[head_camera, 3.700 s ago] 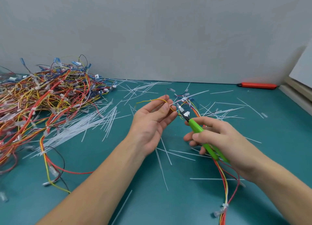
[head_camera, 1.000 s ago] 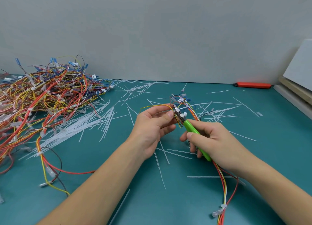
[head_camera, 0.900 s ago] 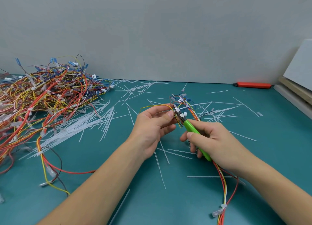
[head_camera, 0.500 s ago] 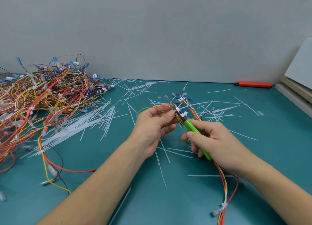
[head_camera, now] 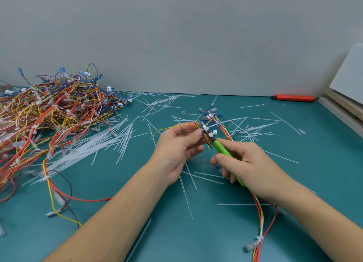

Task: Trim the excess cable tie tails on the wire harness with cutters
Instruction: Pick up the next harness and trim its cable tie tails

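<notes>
The left hand (head_camera: 174, 145) has its grip narrow, thumb and forefinger pinched on the multicoloured wire harness (head_camera: 218, 124) just above the teal table (head_camera: 324, 163), with a thin yellow wire (head_camera: 176, 126) arching over the knuckles. The right hand (head_camera: 247, 167) has its grip closed around the green plastic handles of the small cutters (head_camera: 222, 150), fingers curled over them and thumb along the top. The cutters' metal tip sits at the harness right beside the left fingertips, close to a white cable tie head (head_camera: 210, 134); whether the blades are parted or closed cannot be told. The harness's red, orange and yellow wires run under the right wrist and off toward the near edge, ending in a clear connector (head_camera: 252, 247). Trimmed white cable tie tails (head_camera: 94, 145) lie scattered over the table, and a large tangled heap of coloured wire harnesses (head_camera: 49, 114) sits far left. A flat orange tool (head_camera: 293, 97) lies by the grey wall. No writing or brand marks can be read anywhere.
</notes>
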`<state>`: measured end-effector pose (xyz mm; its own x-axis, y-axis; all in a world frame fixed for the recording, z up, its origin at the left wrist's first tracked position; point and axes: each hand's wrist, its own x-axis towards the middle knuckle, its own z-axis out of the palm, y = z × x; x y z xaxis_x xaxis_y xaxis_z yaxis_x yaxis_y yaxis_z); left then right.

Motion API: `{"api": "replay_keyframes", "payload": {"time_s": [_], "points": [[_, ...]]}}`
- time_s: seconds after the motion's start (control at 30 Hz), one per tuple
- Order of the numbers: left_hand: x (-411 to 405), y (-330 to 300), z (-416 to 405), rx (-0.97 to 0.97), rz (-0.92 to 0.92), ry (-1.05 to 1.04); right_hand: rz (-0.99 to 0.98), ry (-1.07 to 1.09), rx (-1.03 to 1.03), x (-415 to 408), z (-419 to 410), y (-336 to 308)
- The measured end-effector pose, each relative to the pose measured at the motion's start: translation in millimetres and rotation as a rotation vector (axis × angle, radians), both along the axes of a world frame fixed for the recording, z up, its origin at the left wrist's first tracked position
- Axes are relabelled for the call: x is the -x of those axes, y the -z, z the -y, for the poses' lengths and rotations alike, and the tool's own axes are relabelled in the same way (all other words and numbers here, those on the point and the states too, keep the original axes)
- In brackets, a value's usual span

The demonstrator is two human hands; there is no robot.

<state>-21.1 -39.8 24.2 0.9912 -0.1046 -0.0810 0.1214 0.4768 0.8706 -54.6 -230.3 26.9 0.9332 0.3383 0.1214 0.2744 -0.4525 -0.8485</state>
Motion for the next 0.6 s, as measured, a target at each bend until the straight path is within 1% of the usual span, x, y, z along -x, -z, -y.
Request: {"api": "replay_keyframes", "payload": {"time_s": [0.3, 0.5, 0.6], "points": [[0.6, -1.0, -0.6, -0.001, -0.010, 0.010, -0.019, 0.000, -0.029, 2.9, -2.0, -2.5], [1.7, -1.6, -1.7, -0.032, 0.001, 0.041, -0.080, -0.028, -0.181, 6.9, -5.1, -7.4], [2.5, -1.7, -1.8, -0.046, -0.003, 0.043, -0.094, -0.028, -0.210, 6.7, -5.0, -8.3]]}}
